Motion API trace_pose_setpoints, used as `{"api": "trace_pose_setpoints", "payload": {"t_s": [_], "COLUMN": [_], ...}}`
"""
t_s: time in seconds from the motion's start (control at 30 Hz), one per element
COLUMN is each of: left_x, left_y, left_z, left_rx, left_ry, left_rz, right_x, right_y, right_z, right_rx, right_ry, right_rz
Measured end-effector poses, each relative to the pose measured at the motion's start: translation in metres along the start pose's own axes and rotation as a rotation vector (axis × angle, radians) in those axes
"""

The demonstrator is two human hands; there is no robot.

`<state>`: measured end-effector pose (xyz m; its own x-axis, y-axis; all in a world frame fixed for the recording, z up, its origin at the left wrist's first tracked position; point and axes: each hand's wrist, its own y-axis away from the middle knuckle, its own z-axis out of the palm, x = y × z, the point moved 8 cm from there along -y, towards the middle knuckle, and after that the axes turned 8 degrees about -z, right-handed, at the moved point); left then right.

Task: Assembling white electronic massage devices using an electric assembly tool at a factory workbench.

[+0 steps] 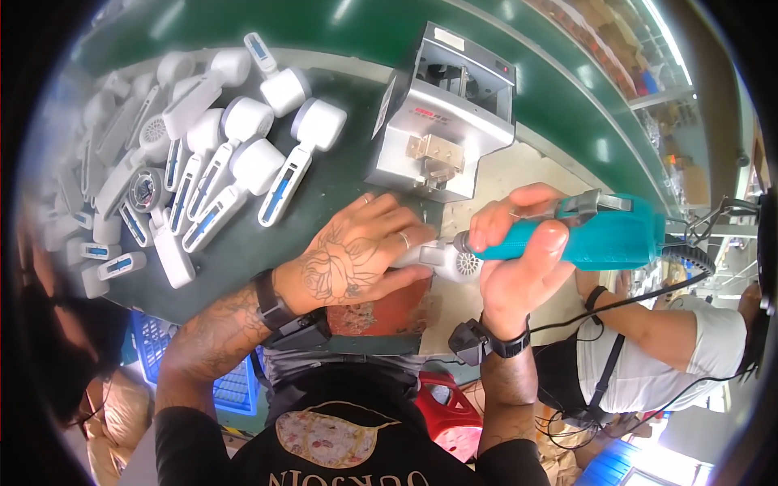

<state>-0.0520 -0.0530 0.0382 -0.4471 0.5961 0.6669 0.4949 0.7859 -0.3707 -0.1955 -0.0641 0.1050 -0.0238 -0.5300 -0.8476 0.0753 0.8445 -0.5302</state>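
My left hand (352,255) curls around a white handheld device with a round grilled head (466,266), steadying it low over the near edge of the bench. In my right hand (527,271) is a teal electric screwdriver (620,232), lying almost level. Its tip end meets the device's round head, though the exact contact point is hidden by my fingers. Many similar white devices (318,125), with round heads and blue-striped handles, are piled to the left. One of them shows an open round head (146,190) with inner parts visible.
A grey box-shaped machine (442,113) with a metal bracket in front stands beyond my hands. A black cable (616,304) trails from the screwdriver on the right. Below the bench are a blue crate (235,389) and a red stool (450,417). Another person (656,348) is at the right.
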Motion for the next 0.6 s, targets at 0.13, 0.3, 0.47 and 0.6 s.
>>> {"api": "trace_pose_setpoints", "payload": {"t_s": [0.13,0.3,0.47,0.6], "left_x": [-0.003,-0.001,-0.001,-0.001], "left_y": [0.001,0.001,0.001,0.0], "left_z": [0.002,0.002,0.003,0.004], "left_rx": [0.01,0.001,-0.005,-0.031], "left_ry": [-0.005,-0.007,-0.013,-0.017], "left_rz": [-0.009,-0.016,-0.007,0.009], "right_x": [0.008,0.012,0.008,0.016], "right_y": [0.004,0.009,0.007,0.009], "right_z": [0.001,0.003,0.0,0.002], "right_rx": [0.007,-0.007,0.015,-0.007], "right_ry": [-0.04,-0.012,-0.051,-0.054], "right_rz": [0.022,0.027,0.022,0.04]}}
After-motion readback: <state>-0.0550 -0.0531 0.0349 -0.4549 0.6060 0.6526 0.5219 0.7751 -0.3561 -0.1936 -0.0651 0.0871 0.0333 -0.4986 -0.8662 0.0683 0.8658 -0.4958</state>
